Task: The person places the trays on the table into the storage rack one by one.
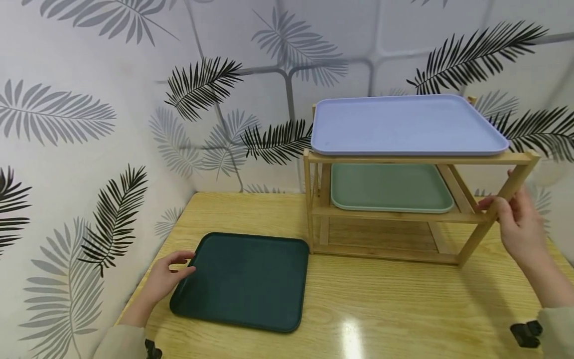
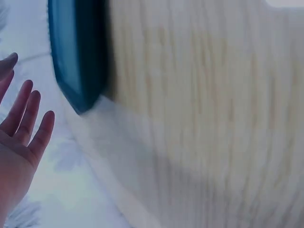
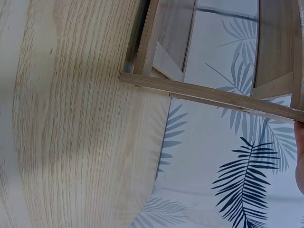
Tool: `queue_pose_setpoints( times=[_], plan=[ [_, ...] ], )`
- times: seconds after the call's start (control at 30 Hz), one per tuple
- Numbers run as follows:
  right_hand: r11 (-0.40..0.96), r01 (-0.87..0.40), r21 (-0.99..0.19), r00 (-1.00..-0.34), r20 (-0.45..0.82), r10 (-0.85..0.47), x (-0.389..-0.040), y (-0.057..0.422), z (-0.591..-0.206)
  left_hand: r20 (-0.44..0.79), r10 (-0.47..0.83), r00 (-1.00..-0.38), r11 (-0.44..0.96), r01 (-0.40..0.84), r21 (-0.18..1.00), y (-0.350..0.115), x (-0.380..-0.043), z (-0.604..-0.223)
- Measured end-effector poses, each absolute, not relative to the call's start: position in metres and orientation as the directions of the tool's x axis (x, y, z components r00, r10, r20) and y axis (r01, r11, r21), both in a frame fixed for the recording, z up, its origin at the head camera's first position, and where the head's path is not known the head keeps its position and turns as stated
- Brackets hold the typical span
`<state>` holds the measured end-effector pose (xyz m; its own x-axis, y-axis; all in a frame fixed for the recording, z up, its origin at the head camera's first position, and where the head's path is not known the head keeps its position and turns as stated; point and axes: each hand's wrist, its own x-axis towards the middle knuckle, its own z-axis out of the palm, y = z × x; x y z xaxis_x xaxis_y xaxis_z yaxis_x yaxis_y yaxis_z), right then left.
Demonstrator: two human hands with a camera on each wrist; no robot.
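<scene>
A dark green tray (image 1: pixel 242 284) lies flat on the table at the left, and its end also shows in the left wrist view. My left hand (image 1: pixel 166 276) is at that tray's left edge, thumb and fingers apart; in the left wrist view the fingers are loosely extended with nothing held. A wooden three-tier rack (image 1: pixel 478 239) stands at the right. My right hand (image 1: pixel 522 224) grips its slanted right front post, thumb in front and fingers behind. On the rack's top tier rests a lavender tray (image 1: pixel 403 124); a sage green tray (image 1: pixel 390 187) sits on the middle tier.
The light wood table (image 1: pixel 381 309) extends in front of the rack, with its left edge near my left arm. Behind it stands a wall (image 1: pixel 255 45) patterned with grey and black leaves. The dark tray's right corner is close to the rack's left foot.
</scene>
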<state>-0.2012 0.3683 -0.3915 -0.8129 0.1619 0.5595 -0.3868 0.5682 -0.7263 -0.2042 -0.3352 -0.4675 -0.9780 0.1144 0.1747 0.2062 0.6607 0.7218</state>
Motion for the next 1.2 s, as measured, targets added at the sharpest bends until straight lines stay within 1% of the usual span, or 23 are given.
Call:
queue_pose_setpoints(
  times=[0.1, 0.23, 0.43, 0.67, 0.73, 0.8, 0.9, 1.03, 1.1, 1.2],
  plan=[
    [0.579, -0.392, -0.715, -0.803, 0.573, 0.164, -0.201, 0.369, -0.391, 0.182, 0.078, -0.980, 0.692, 0.185, 0.698, -0.344, -0.212, -0.474],
    [0.570, -0.411, -0.711, -0.792, 0.589, 0.163, -0.202, 0.370, -0.392, 0.142, 0.064, -0.988, 0.707, 0.146, 0.692, -0.351, -0.220, -0.483],
    [0.574, -0.407, -0.710, -0.791, 0.588, 0.166, -0.202, 0.372, -0.392, 0.077, 0.090, -0.993, 0.698, 0.118, 0.707, -0.351, -0.225, -0.488],
    [0.571, -0.398, -0.718, -0.804, 0.573, 0.160, -0.201, 0.372, -0.391, 0.082, 0.124, -0.989, 0.693, 0.146, 0.707, -0.352, -0.225, -0.490],
    [0.557, -0.404, -0.725, -0.805, 0.571, 0.159, -0.201, 0.372, -0.391, 0.061, 0.137, -0.989, 0.679, 0.139, 0.721, -0.354, -0.224, -0.489],
    [0.548, -0.411, -0.729, -0.806, 0.571, 0.155, -0.201, 0.372, -0.391, 0.007, 0.152, -0.988, 0.634, 0.103, 0.767, -0.357, -0.223, -0.486],
    [0.549, -0.415, -0.725, -0.804, 0.575, 0.151, -0.201, 0.372, -0.391, -0.113, 0.176, -0.978, 0.545, 0.001, 0.839, -0.361, -0.219, -0.482],
    [0.557, -0.414, -0.720, -0.803, 0.577, 0.149, -0.201, 0.372, -0.391, -0.268, 0.223, -0.937, 0.427, -0.153, 0.891, -0.365, -0.211, -0.476],
    [0.559, -0.414, -0.719, -0.802, 0.579, 0.150, -0.201, 0.372, -0.390, -0.313, 0.259, -0.914, 0.380, -0.201, 0.903, -0.368, -0.207, -0.475],
    [0.562, -0.412, -0.718, -0.801, 0.579, 0.152, -0.201, 0.372, -0.390, -0.329, 0.319, -0.889, 0.299, -0.235, 0.925, -0.371, -0.200, -0.475]
  ],
)
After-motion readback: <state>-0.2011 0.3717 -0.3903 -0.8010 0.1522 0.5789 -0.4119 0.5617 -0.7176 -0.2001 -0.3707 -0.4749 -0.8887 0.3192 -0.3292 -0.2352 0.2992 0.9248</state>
